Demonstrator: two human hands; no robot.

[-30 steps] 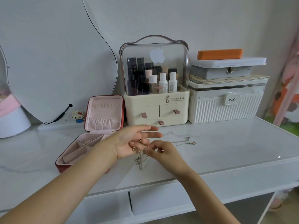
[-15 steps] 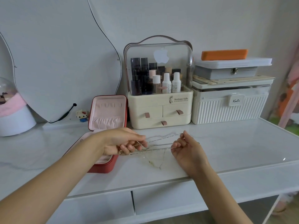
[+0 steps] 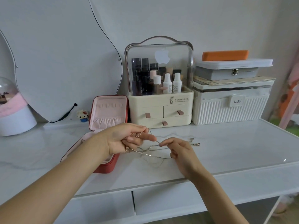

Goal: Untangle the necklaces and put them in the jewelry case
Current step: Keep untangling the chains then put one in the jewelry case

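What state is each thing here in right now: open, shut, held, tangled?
Left hand: pinches chains.
Right hand: pinches a chain.
Necklaces: tangled, strung between both hands above the tabletop.
Jewelry case: open, lid upright.
Pendant: lying on the tabletop.
Cosmetics organizer: clear cover down, three drawers shut.
Grey box: latched shut.
White ribbed box: lid shut.
Orange case: shut, on top of the stack.

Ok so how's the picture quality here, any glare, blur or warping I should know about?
Head view: soft, even daylight with faint shadows; a small glare spot on the glossy table near its right edge; wide-angle bending at the borders; the thin necklaces between the left hand and right hand are hard to separate.
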